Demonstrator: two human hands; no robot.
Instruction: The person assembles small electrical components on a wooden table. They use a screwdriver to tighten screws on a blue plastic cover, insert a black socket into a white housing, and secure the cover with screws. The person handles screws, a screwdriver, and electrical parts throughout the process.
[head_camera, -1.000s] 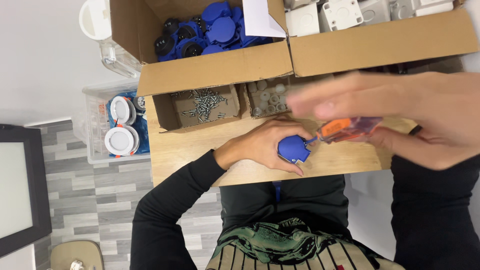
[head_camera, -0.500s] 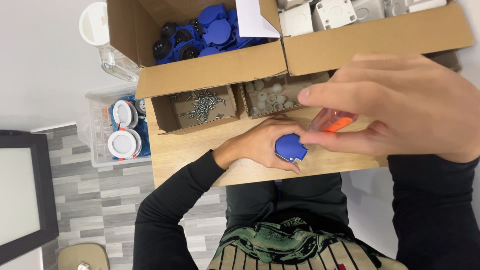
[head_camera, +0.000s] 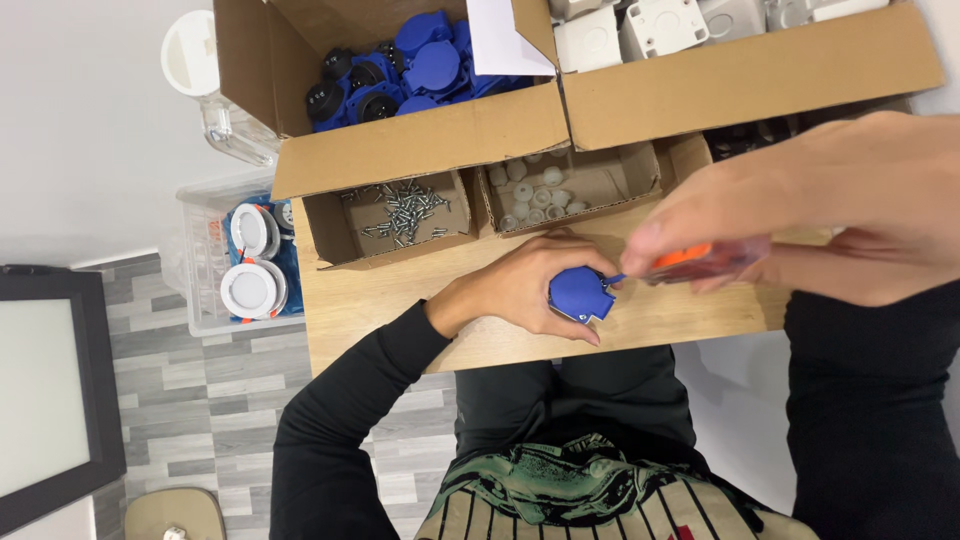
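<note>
My left hand rests on the wooden table and grips a blue round socket part. My right hand, large and close to the camera, holds a screwdriver with an orange and clear handle. The screwdriver's tip touches the blue part at its right side. A small open cardboard box of screws lies just beyond my left hand. Beside it stands a second small box with several white plugs.
At the far table edge stand a big carton of blue and black socket parts and another carton of white housings. Left of the table, a clear plastic bin holds round white lamps. The floor has grey planks; a dark screen stands at left.
My right hand has drawn back to the right, uncovering the screwdriver and the box of white plugs. My left hand keeps the blue part in the same place.
</note>
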